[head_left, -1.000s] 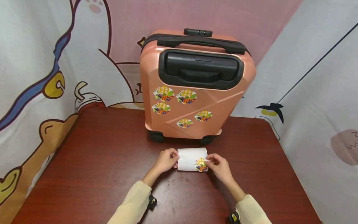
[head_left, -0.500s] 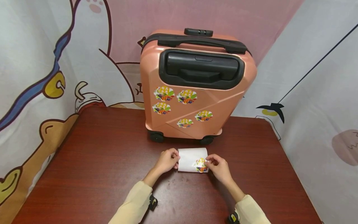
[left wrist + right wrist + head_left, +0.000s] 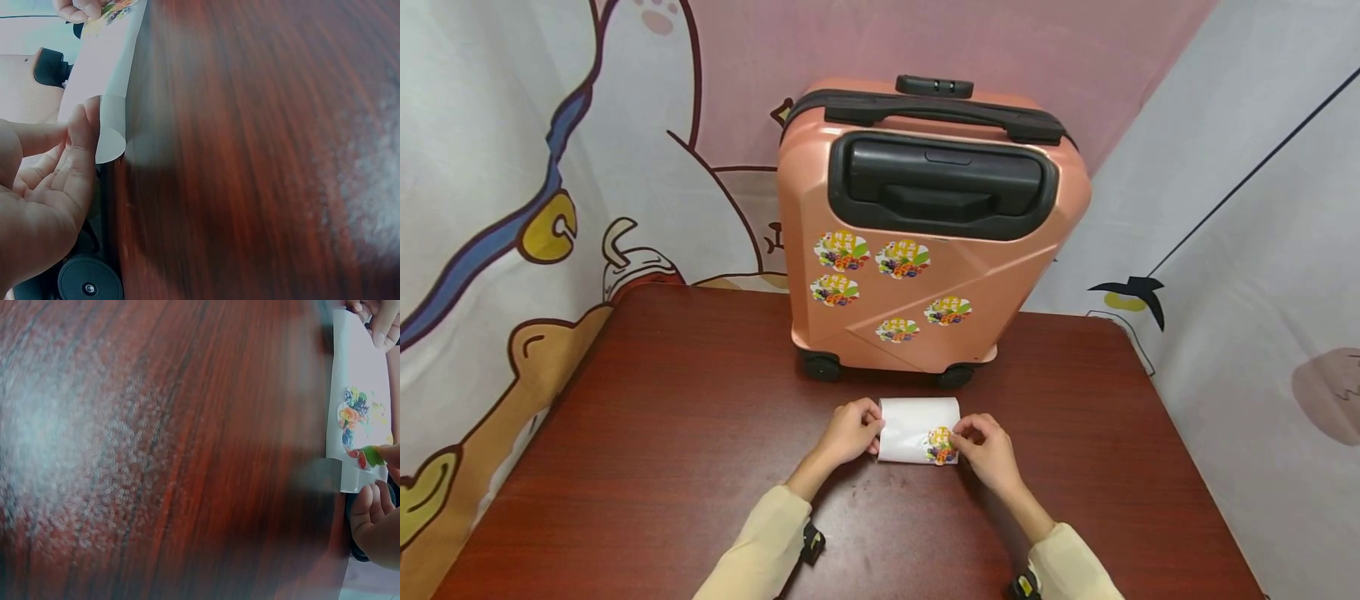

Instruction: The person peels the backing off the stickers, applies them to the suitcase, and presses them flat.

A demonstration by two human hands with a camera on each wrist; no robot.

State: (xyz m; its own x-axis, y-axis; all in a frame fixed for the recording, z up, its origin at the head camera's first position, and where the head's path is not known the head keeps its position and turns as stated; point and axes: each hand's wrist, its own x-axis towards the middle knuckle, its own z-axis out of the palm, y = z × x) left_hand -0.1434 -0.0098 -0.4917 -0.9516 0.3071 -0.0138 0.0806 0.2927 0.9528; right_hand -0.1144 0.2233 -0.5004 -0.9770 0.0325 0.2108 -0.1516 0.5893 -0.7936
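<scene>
A curled white sheet of backing paper (image 3: 910, 417) lies between both hands, just in front of the suitcase (image 3: 917, 287). My left hand (image 3: 850, 431) pinches its left edge between thumb and fingers. Near the sheet's lower right corner is a round fruit-printed sticker (image 3: 940, 447). My right hand (image 3: 990, 454) pinches the sticker's right edge. In the right wrist view, the green-leaf edge of the fruit sticker (image 3: 353, 419) stands up at the thumb, while the rest lies against the sheet. How far it is peeled underneath is hidden.
The salmon-pink suitcase stands upright on small black wheels (image 3: 822, 367) at the back of the reddish-brown table (image 3: 662, 433). Several matching fruit stickers (image 3: 842, 251) are on its front. Cartoon-printed cloth (image 3: 985, 33) hangs behind and at both sides.
Both hands keep their pinches in nearly the same place. The paper and sticker have shifted very slightly toward the front and the right of the head view.
</scene>
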